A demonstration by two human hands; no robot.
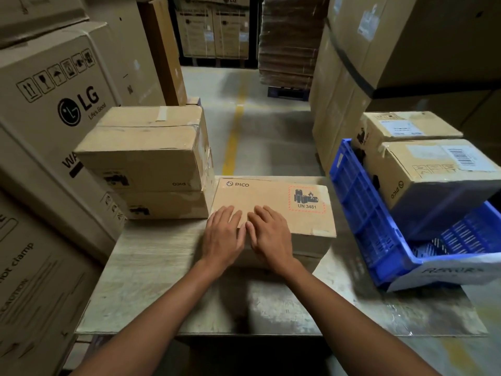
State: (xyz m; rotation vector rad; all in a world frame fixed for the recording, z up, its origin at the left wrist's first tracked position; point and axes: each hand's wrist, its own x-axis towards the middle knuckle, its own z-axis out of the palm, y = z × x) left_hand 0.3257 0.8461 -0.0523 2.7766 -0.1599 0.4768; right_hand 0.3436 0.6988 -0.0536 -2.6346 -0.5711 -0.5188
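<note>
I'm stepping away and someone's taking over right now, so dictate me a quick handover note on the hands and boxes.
Hands: left hand and right hand lie flat, fingers straight, on the PICO box; neither grips it.
Things: that box sits on the table beside a stack of two boxes; the blue crate on the right holds two more boxes.
Done: apparently two stacked.
Left: probably place this one, then the crate's two.
</note>
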